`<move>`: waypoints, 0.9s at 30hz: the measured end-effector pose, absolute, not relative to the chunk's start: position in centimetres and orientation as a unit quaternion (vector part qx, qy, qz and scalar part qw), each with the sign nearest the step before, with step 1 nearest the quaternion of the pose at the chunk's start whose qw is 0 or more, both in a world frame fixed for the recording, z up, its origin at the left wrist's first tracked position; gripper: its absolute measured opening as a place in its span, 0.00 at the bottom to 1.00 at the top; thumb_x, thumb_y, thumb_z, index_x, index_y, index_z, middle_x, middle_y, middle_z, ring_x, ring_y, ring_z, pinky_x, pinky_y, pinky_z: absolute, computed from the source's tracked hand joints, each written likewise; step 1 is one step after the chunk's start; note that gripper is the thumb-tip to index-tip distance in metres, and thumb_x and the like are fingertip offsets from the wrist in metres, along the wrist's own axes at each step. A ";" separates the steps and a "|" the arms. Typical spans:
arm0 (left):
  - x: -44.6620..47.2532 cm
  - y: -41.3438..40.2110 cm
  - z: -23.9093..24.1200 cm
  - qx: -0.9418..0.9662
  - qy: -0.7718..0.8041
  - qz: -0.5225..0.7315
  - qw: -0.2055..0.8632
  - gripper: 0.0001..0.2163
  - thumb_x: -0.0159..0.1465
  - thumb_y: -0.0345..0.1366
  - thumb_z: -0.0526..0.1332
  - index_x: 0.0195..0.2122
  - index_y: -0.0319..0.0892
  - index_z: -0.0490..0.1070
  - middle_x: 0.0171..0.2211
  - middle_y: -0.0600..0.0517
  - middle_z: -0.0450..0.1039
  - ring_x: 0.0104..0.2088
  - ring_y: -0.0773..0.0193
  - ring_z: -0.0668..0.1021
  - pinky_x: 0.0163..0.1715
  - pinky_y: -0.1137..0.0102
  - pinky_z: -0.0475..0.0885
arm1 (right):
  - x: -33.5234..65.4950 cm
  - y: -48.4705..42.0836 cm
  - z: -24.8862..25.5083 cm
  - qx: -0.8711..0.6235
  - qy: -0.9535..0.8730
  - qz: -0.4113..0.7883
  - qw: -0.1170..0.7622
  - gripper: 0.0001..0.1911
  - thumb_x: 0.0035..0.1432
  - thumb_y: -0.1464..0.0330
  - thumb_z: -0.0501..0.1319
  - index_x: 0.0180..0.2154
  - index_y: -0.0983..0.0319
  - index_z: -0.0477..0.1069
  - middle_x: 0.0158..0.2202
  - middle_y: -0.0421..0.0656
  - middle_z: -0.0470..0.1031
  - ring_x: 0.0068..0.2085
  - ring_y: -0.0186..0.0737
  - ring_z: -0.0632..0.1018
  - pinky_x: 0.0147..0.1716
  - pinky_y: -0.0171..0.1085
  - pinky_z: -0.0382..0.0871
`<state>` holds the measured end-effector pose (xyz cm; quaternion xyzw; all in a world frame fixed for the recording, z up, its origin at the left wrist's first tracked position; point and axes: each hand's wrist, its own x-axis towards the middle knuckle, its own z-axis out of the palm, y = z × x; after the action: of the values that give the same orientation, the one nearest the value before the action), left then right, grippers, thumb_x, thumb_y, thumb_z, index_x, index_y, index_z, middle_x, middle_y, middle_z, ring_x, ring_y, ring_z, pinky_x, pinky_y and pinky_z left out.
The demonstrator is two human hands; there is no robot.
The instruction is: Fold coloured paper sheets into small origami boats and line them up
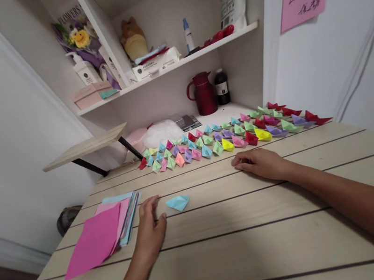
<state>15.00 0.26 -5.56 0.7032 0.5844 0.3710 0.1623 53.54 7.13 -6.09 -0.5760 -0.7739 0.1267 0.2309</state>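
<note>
A light blue folded paper boat (pixel 178 203) lies by itself on the striped wooden table (pixel 261 251). Just left of it, my left hand (pixel 151 226) rests on the tabletop, open, its thumb apart from the fingers and nothing in it. My right hand (pixel 259 162) lies farther off to the right, fingers loosely bent with a small gap at the thumb; I see nothing in it. Beyond that hand, several rows of small folded paper boats (pixel 227 145) in many colours stretch across the back of the table.
A stack of coloured paper (pixel 94 240), bright pink on top, sits left of my left hand. A small raised wooden shelf (pixel 85 146) stands at the back left. Behind the boats are a red jug (pixel 204 93), a dark bottle (pixel 221 87) and a white plastic bag (pixel 163 133).
</note>
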 end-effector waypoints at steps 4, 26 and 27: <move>14.9 0.8 -5.4 0.692 0.583 0.376 0.199 0.20 0.59 0.36 0.58 0.54 0.44 0.65 0.55 0.43 0.65 0.55 0.55 0.71 0.56 0.55 0.65 | 53.5 7.1 -6.0 -0.575 -0.777 0.126 0.223 0.11 0.59 0.62 0.56 0.40 0.52 0.75 0.39 0.38 0.80 0.39 0.43 0.78 0.37 0.38 0.67; 16.8 -3.1 -3.9 0.789 0.568 0.229 -0.048 0.12 0.63 0.44 0.58 0.46 0.48 0.70 0.25 0.54 0.71 0.29 0.60 0.75 0.31 0.68 0.67 | 53.3 6.8 -5.6 -0.575 -0.774 0.132 0.230 0.12 0.58 0.60 0.56 0.40 0.54 0.75 0.35 0.40 0.80 0.36 0.44 0.77 0.35 0.38 0.67; 17.1 -3.0 -3.9 0.778 0.588 0.217 -0.050 0.13 0.63 0.44 0.58 0.46 0.48 0.70 0.23 0.55 0.70 0.27 0.60 0.75 0.29 0.69 0.66 | 53.3 6.8 -5.6 -0.575 -0.773 0.133 0.231 0.12 0.58 0.60 0.56 0.40 0.54 0.75 0.35 0.40 0.80 0.36 0.44 0.77 0.35 0.38 0.67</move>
<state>17.10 -3.04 -3.91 0.7777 0.5880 0.2168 -0.0498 53.28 6.80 -5.62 -0.5749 -0.7734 0.1335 0.2314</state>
